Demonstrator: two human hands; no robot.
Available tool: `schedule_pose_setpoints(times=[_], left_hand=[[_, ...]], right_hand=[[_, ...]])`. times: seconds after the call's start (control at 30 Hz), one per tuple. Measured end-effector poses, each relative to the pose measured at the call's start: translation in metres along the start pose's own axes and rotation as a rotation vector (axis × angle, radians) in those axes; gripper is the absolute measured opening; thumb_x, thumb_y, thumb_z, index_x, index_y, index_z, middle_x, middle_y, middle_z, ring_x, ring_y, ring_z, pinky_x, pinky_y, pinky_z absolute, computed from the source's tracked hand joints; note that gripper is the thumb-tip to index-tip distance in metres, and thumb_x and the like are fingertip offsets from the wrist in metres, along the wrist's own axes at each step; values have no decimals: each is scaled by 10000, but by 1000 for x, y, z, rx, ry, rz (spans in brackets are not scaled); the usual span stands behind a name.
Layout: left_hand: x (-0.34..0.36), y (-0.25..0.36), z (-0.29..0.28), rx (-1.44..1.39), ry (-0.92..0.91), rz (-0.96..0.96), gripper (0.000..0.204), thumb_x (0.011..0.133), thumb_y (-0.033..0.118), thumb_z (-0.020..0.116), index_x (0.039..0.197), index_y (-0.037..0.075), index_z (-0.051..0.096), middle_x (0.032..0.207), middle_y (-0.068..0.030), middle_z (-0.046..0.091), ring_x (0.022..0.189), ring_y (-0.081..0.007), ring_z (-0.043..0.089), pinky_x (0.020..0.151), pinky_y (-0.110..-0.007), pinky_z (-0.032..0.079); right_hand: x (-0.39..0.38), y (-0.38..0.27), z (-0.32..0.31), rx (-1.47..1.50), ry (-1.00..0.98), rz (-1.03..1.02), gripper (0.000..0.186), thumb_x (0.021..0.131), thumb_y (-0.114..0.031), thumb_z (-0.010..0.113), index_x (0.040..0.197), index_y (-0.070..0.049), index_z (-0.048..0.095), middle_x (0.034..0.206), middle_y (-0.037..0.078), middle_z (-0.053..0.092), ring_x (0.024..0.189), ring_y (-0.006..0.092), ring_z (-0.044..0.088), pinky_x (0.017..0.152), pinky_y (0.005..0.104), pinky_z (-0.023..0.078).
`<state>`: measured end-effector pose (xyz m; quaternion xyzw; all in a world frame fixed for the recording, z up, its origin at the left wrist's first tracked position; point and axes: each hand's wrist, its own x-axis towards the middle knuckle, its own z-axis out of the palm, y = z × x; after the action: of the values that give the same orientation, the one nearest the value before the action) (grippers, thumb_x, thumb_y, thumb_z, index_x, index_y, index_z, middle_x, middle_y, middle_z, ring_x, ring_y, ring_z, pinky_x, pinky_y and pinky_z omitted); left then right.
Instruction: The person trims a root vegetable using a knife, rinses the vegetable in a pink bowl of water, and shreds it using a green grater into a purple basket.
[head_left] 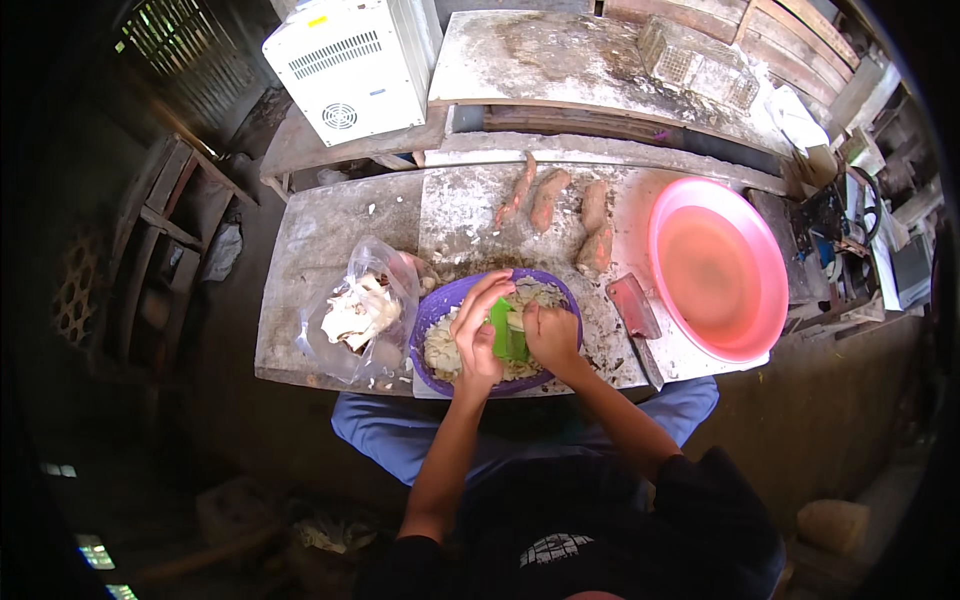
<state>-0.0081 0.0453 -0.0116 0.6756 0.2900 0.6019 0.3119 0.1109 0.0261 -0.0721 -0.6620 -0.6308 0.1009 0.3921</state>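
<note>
A purple plastic basket (419, 335) at the table's front edge holds pale sliced pieces (441, 348). Over it is a green slicer (508, 343), partly hidden by my hands. My left hand (478, 335) grips the slicer's left side, its fingers stretched up along it. My right hand (553, 338) is closed around a pale peeled piece of tuber (516, 320) against the slicer's face; most of that piece is hidden. Left of the basket lies a clear plastic bag (315, 335) with pale peelings (360, 315) in it.
Several reddish sweet potatoes (548, 200) lie behind the basket. A knife (645, 358) and a short, broad-bladed tool (632, 306) lie on the right. Beyond them stands a pink basin (657, 260) of cloudy water. A white machine (345, 75) stands at the back left.
</note>
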Motion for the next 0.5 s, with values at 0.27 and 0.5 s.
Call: schedule_pose_setpoints(times=[0.27, 0.5], left_hand=[[-1, 4, 3, 3, 74, -24, 492, 826, 318, 311, 967, -69, 580, 1048, -235, 561, 994, -347, 546, 862, -400, 420], [3, -6, 11, 42, 68, 85, 476, 841, 312, 298, 953, -58, 575, 1012, -228, 569, 949, -344, 559, 833, -399, 432]], right_hand=[[-11, 6, -6, -35, -37, -58, 330, 846, -186, 413, 590, -31, 552, 540, 178, 531, 465, 349, 528, 457, 438, 400], [-1, -11, -6, 103, 53, -159, 313, 843, -156, 411, 585, -35, 539, 517, 171, 512, 446, 347, 512, 440, 428, 391]])
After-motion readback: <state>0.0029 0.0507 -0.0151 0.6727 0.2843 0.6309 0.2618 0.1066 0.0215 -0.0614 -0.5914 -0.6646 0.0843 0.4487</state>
